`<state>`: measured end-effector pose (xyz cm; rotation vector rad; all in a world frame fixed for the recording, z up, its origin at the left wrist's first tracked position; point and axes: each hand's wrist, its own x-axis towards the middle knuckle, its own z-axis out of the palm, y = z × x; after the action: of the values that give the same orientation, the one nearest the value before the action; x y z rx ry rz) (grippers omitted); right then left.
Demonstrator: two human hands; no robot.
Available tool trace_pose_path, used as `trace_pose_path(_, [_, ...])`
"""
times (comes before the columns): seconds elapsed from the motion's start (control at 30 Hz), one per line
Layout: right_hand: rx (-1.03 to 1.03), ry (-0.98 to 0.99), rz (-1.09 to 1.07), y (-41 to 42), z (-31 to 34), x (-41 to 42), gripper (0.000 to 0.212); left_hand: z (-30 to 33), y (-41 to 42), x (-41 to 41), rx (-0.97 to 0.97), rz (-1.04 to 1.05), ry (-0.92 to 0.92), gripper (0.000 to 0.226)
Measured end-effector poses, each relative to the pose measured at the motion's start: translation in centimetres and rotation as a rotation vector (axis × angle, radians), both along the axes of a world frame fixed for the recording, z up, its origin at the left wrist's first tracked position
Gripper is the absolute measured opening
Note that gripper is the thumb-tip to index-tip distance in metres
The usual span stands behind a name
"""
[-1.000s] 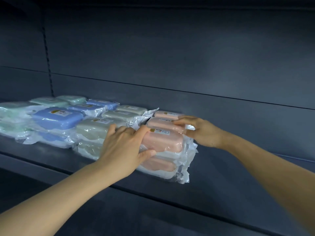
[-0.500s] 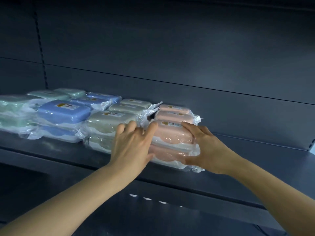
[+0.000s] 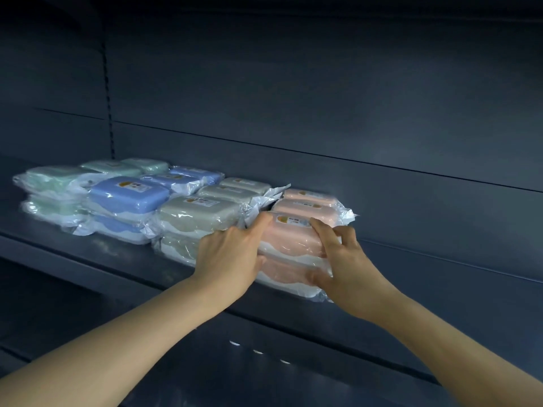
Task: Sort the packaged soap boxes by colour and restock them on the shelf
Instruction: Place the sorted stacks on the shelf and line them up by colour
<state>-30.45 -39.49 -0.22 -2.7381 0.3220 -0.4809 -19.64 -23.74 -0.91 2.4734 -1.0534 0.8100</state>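
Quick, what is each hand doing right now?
Left hand: open, straight fingers pressing the left side of the front pink box.
Right hand: gripping that box's right end, fingers on top, thumb below.

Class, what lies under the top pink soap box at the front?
Under the top pink soap box lies another pink box on the shelf; both hands cover its ends.

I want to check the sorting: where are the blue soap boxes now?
In the head view the blue boxes sit left of centre on the shelf, between the green boxes and the beige boxes.
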Motion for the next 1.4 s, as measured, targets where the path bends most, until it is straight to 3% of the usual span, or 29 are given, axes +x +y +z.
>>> trace_pose_path(0.47, [-0.076, -0.025, -0.032, 0.5, 0.6, -2.0, 0.098, 0.9, 6.6, 1.7, -0.024, 0.049, -0.046, 0.062])
trace_pose_path(0.67, [-0.127, -0.001, -0.12, 2.3, 1.4, -0.9, 0.099, 0.2, 9.5, 5.4, 0.089, 0.014, -0.041, 0.071])
trace_pose_path(0.9, [-0.222, 0.043, -0.36, 6.5, 1.0, -0.3, 0.091, -0.9, 9.8, 9.1, 0.097, -0.131, -0.168, 0.065])
trace_pose_path(1.03, [-0.177, 0.063, -0.532, 7.9, 0.3, 0.2, 0.088, -0.5, 9.0, 10.8, 0.147, -0.24, -0.173, 0.063])
trace_pose_path(1.17, [-0.104, 0.072, -0.548, 8.4, -0.1, 1.2, 0.085, -0.6, 8.2, 11.8, 0.171, -0.287, -0.189, 0.069])
trace_pose_path(1.4, [-0.202, 0.015, -0.569, 7.3, -0.5, 1.8, 0.072, 0.0, 7.7, 12.6, 0.294, -0.307, -0.164, 0.078])
